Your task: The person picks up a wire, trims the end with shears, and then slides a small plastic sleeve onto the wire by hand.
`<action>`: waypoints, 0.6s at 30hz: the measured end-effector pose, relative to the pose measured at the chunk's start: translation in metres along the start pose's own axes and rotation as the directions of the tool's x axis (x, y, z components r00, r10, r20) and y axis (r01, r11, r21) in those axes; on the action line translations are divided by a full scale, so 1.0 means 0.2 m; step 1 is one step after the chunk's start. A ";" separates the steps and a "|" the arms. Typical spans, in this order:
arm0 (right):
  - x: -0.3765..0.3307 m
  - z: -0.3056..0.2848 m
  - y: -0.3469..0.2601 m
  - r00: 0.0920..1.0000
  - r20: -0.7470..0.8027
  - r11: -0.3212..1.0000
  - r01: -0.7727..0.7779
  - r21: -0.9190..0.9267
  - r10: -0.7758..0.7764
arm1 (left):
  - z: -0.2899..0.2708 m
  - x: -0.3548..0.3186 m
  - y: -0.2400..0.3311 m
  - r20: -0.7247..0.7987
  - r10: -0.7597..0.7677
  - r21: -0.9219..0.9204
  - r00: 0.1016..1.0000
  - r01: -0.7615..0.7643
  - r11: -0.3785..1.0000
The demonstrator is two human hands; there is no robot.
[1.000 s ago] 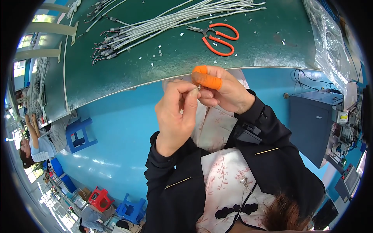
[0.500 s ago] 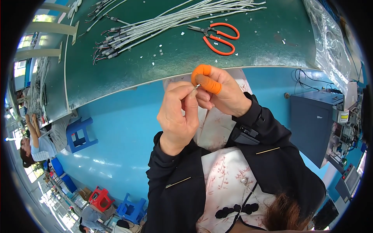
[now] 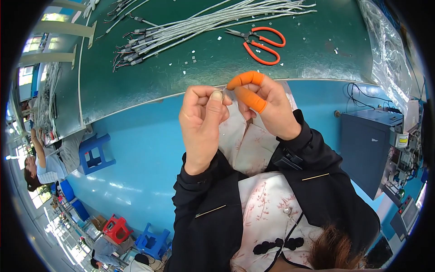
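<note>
My left hand [image 3: 202,122] and my right hand [image 3: 265,106] meet just in front of the green table's [image 3: 181,77] near edge. Between the fingertips of both is a small thin wire piece [image 3: 225,94], mostly hidden by my fingers. Orange rubber cots cover my right thumb and forefinger. Farther back on the table lies a bundle of grey cables [image 3: 195,25] with dark connector ends. Orange-handled scissors [image 3: 258,40] rest to the right of the cables.
Clear plastic bags [image 3: 385,50] lie at the table's right end. A grey machine cabinet [image 3: 371,145] stands on the right of the blue floor. Blue stools [image 3: 93,152] and a red stool [image 3: 117,229] stand at left, where another person [image 3: 41,165] sits.
My two hands have drawn slightly nearer to me and the right fingers have shifted their pinch on the small piece. The table's things have not moved.
</note>
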State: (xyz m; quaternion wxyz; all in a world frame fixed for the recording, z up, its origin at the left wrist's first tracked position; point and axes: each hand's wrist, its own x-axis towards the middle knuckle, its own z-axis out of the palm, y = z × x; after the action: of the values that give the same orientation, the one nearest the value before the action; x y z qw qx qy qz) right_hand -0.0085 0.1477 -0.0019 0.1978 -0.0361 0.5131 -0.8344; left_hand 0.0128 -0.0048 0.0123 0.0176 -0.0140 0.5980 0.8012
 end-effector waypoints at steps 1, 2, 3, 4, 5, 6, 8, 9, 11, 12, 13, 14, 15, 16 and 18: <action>-0.01 0.02 0.00 0.999 -0.035 0.999 0.028 -0.024 -0.029 | 0.00 0.01 0.00 0.003 -0.021 -0.078 1.000 0.021 0.997; -0.01 0.03 0.00 0.996 -0.070 0.997 0.056 -0.049 -0.060 | 0.00 0.01 0.00 0.008 -0.042 -0.155 0.999 0.042 0.987; -0.01 0.03 0.00 0.996 -0.070 0.997 0.057 -0.048 -0.060 | 0.00 0.01 0.00 0.009 -0.042 -0.154 0.999 0.043 0.987; -0.01 0.04 0.01 0.996 -0.071 0.998 0.054 -0.041 -0.057 | 0.00 0.01 0.00 0.005 -0.036 -0.135 0.999 0.036 0.990; -0.01 0.04 0.01 0.996 -0.071 0.998 0.052 -0.033 -0.054 | 0.00 0.02 0.00 0.001 -0.029 -0.116 1.000 0.029 0.993; -0.01 0.04 0.01 0.996 -0.072 0.998 0.050 -0.026 -0.051 | 0.00 0.01 0.00 -0.002 -0.022 -0.097 1.000 0.022 0.995; -0.01 0.05 0.01 0.998 -0.037 0.998 0.040 -0.053 -0.042 | 0.00 0.01 -0.01 -0.015 0.009 -0.064 1.000 -0.010 0.998; -0.01 0.05 0.00 1.000 -0.001 0.996 0.029 -0.081 -0.029 | -0.01 0.01 -0.02 -0.028 0.040 -0.031 0.999 -0.041 0.999; 0.00 0.06 0.01 0.999 0.032 0.994 0.022 -0.108 -0.019 | -0.01 0.01 -0.02 -0.037 0.072 0.004 0.997 -0.072 0.997; 0.00 0.06 0.03 0.998 0.033 0.992 0.060 -0.110 -0.057 | -0.01 0.01 -0.02 -0.042 0.076 0.014 0.996 -0.075 0.997; 0.00 0.07 0.05 0.995 0.034 0.989 0.098 -0.113 -0.094 | -0.02 0.01 -0.01 -0.047 0.080 0.024 0.996 -0.079 0.997; 0.00 0.07 0.06 0.991 0.035 0.984 0.135 -0.116 -0.132 | -0.02 0.01 0.00 -0.053 0.084 0.034 0.995 -0.082 0.996; -0.01 0.07 0.05 0.990 0.033 0.984 0.138 -0.114 -0.135 | -0.02 0.01 -0.01 -0.049 0.084 0.036 0.995 -0.082 0.996; -0.01 0.08 0.03 0.994 0.016 0.990 0.108 -0.096 -0.107 | -0.02 0.01 -0.01 -0.058 0.118 0.106 0.991 -0.111 0.988; -0.01 0.09 0.01 0.999 -0.016 0.997 0.047 -0.058 -0.048 | -0.03 0.01 -0.03 -0.067 0.186 0.244 0.980 -0.164 0.956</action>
State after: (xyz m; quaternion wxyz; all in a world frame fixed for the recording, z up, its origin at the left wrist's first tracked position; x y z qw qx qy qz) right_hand -0.0012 0.1333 0.0056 0.1722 -0.0466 0.5378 -0.8240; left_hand 0.0107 -0.0091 0.0055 -0.0787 0.0054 0.6886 0.7209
